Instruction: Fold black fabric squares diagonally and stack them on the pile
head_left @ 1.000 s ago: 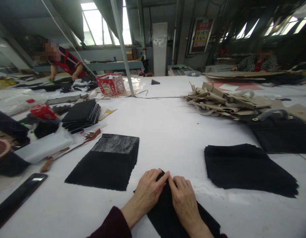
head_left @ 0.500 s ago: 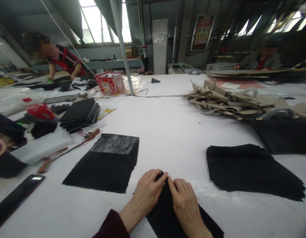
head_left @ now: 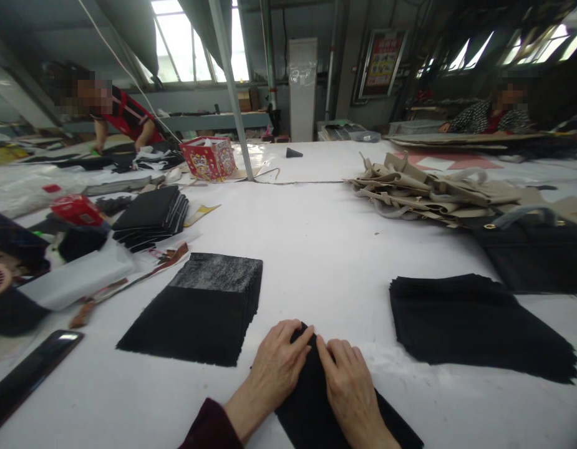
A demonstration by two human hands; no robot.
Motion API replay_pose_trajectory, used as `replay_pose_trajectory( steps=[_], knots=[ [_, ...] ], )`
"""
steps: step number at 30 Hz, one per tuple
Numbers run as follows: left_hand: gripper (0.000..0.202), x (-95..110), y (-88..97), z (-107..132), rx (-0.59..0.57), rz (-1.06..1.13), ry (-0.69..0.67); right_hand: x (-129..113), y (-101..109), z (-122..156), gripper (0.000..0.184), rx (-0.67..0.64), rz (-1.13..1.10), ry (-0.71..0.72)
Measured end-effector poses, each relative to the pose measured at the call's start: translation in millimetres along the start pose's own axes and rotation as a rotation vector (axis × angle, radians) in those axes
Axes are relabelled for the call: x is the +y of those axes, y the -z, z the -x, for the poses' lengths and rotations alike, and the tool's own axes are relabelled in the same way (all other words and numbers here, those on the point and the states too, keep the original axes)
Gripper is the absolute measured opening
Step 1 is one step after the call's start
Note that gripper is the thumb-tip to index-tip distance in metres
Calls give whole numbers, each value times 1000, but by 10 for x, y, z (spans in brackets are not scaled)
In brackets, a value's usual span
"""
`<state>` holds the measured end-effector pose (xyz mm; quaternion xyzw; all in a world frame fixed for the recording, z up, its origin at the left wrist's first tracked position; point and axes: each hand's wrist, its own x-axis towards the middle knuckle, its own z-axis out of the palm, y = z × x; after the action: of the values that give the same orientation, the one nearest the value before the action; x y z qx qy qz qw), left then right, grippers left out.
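Observation:
A black fabric piece (head_left: 311,408) lies on the white table (head_left: 316,249) right in front of me. Both my hands rest on its far corner, side by side. My left hand (head_left: 279,368) has its fingers curled over the left edge of the corner. My right hand (head_left: 349,383) lies on the cloth with fingers bent and pressed together at the same corner. To the left sits a stack of black fabric pieces (head_left: 199,308) with a greyish top layer. Another stack of black pieces (head_left: 470,324) lies to the right.
A dark flat strip (head_left: 30,377) lies at the near left. Further left are a smaller black stack (head_left: 150,215), white sheets and a red box (head_left: 208,159). Beige bag parts (head_left: 423,187) and a black bag (head_left: 536,252) lie at the right. Other people work at far tables.
My hands have stayed on the corner of the black piece, shifting very slightly. The view has dipped a little.

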<state>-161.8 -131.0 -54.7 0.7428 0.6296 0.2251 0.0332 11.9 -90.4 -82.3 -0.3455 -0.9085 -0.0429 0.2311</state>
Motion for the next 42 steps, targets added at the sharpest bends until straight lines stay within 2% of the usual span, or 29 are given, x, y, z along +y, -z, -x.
replay_pose_trajectory(
  steps=[12, 16, 19, 21, 24, 27, 34, 42],
  knots=[
    [38, -18, -36, -3, -6, -40, 39, 5, -7, 1, 37, 13, -8, -3],
    [37, -57, 53, -49, 6, -126, 64, 4, 11, -8, 39, 13, -6, -3],
    [38, -68, 151, -79, 60, -187, 69, 2, 15, -10, 40, 2, -9, -7],
    [42, -49, 183, -78, 73, -193, 28, -1, 14, -8, 39, 9, -3, -7],
    [49, -12, 155, -59, -3, -167, -83, -6, 18, -6, 39, 25, 5, -17],
    [47, -13, 107, -73, -72, -194, -155, -3, 33, -23, 39, 27, -10, -41],
    [45, -90, 195, -267, -164, -332, -324, 71, 31, -115, 32, 31, -120, -145],
    [59, -40, 111, -217, -171, -329, -285, 97, 41, -32, 29, 85, -139, -146]
  ],
)
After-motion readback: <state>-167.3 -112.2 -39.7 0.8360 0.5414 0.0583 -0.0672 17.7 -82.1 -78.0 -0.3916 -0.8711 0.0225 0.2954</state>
